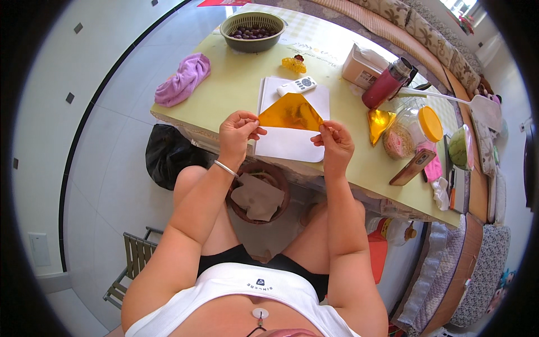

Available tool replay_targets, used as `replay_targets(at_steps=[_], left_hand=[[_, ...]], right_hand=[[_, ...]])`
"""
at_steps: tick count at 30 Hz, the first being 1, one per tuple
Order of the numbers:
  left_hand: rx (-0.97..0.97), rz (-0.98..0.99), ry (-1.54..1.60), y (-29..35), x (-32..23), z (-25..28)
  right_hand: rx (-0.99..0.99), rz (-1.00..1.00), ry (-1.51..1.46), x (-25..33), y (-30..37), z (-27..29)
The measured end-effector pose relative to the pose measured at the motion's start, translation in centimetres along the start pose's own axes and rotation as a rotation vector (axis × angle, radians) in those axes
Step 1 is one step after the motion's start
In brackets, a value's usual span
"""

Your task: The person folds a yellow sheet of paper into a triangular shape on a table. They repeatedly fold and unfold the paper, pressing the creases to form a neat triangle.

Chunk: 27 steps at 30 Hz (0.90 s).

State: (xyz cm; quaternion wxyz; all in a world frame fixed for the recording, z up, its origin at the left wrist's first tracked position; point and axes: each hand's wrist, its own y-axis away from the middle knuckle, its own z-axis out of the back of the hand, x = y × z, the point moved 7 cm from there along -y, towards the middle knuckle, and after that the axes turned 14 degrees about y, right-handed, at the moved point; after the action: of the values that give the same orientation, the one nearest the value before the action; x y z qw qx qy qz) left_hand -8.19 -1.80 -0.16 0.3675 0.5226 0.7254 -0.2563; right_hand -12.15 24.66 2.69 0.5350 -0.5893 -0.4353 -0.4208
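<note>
A sheet of shiny gold paper (291, 113), its top corners folded down, is stretched between my two hands above the table's near edge. My left hand (238, 129) pinches its left corner between thumb and fingers. At the right corner, my right hand (336, 139) pinches it the same way. Beneath it lies a stack of white paper (292, 145), partly covered by the gold sheet. A white remote control (297, 86) rests on the stack just beyond the gold paper. To the right, another folded gold piece (380, 124) lies beside a glass jar.
A basket of dark fruit (252, 32) and a purple cloth (183, 80) are on the table's left. On the right stand a red thermos (387, 83), a yellow-lidded jar (400, 137), a phone (412, 167) and cut watermelon (460, 147). A bin (231, 197) sits below the table.
</note>
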Motion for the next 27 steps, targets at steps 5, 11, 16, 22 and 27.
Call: replay_targets(at_steps=[5, 11, 16, 22, 27], left_hand=[[-0.012, 0.012, 0.062, 0.3, -0.4, -0.5], [-0.031, 0.02, -0.035, -0.2, -0.5, 0.3], [0.01, -0.049, -0.017, -0.3, -0.7, 0.4], [0.038, -0.033, -0.081, -0.2, -1.3, 0.0], [0.018, 0.053, -0.206, -0.3, -1.3, 0.5]], right_hand=[[0.025, 0.017, 0.043, 0.6, 0.0, 0.0], [0.076, -0.049, 0.026, 0.3, -0.1, 0.1], [0.087, -0.093, 0.026, -0.1, -0.3, 0.2], [0.226, -0.285, 0.125, -0.9, -0.7, 0.8], [0.245, -0.323, 0.148, -1.7, -0.7, 1.1]])
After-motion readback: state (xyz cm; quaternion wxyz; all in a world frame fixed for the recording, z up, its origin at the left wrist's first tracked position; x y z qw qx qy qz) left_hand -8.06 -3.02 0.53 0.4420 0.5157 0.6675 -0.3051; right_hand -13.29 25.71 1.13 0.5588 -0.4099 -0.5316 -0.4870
